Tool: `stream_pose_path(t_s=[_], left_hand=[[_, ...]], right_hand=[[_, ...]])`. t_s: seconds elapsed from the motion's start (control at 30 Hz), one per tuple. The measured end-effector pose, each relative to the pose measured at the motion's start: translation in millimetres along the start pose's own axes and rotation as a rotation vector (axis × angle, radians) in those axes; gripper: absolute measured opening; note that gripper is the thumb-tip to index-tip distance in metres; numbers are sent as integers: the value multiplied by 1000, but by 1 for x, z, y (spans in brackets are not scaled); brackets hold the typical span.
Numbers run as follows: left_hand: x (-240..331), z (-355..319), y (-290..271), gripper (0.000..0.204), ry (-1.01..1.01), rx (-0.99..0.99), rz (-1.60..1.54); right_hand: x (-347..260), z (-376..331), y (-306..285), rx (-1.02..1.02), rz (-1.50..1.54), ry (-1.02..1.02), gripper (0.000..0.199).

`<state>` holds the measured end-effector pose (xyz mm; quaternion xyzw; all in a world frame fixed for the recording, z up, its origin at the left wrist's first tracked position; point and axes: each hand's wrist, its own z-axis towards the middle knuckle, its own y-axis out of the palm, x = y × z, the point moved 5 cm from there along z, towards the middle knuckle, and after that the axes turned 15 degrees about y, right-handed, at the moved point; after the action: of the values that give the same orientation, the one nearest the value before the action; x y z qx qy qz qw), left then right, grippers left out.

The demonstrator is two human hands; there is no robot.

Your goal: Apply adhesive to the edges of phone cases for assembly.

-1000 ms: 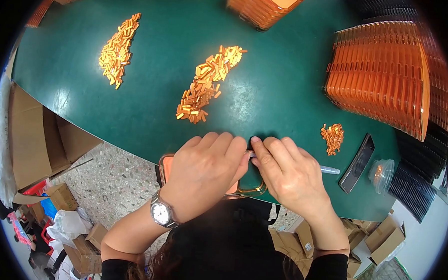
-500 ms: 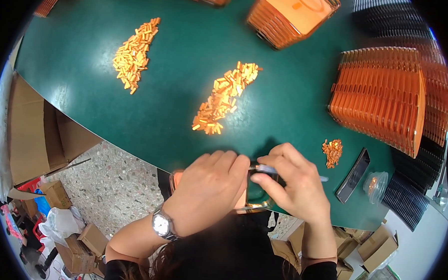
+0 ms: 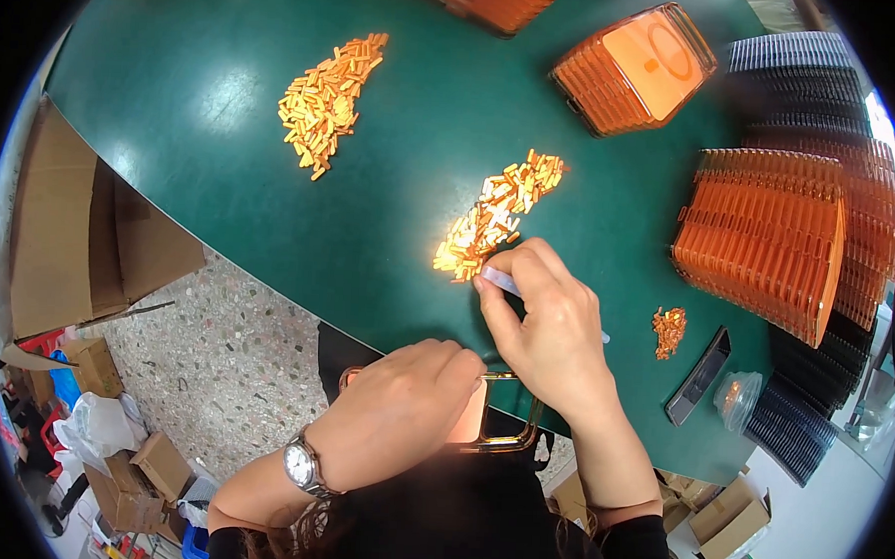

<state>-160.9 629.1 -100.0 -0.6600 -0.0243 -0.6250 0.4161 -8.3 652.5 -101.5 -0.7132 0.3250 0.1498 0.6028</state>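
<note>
Head view: green table [image 3: 223, 160] w/ orange tray stacks [image 3: 759, 238]. Left hand [image 3: 402, 407] clasps a gold-rimmed case [image 3: 506, 422] at table edge; right hand [image 3: 545, 324] pinches a thin clear tool [image 3: 497, 280], poss. tweezers, by gold parts pile [image 3: 495, 217].

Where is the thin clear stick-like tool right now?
In the head view, the thin clear stick-like tool is pinched in the right hand, just right of centre, its tip at the near end of the middle pile of small gold parts on the green table.
</note>
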Motion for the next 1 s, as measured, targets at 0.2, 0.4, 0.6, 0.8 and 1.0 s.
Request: stream_pose_path(t_s=[0.2,0.4,0.6,0.8,1.0], left_hand=[[-5,-1,-8,7,1,8,34],[1,-3,-7,12,53,-30,158],[6,-5,-8,17,76,23,338],[-2,1,-3,14,18,-53,262],[-11,3,-11,9,-218,64,7]], right_hand=[[1,2,2,-51,-23,32,10],[6,-2,-8,-15,15,91,16],[-4,1,4,28,14,36,14],[-4,2,3,1,-10,63,11],[2,-18,-26,10,7,-147,7]])
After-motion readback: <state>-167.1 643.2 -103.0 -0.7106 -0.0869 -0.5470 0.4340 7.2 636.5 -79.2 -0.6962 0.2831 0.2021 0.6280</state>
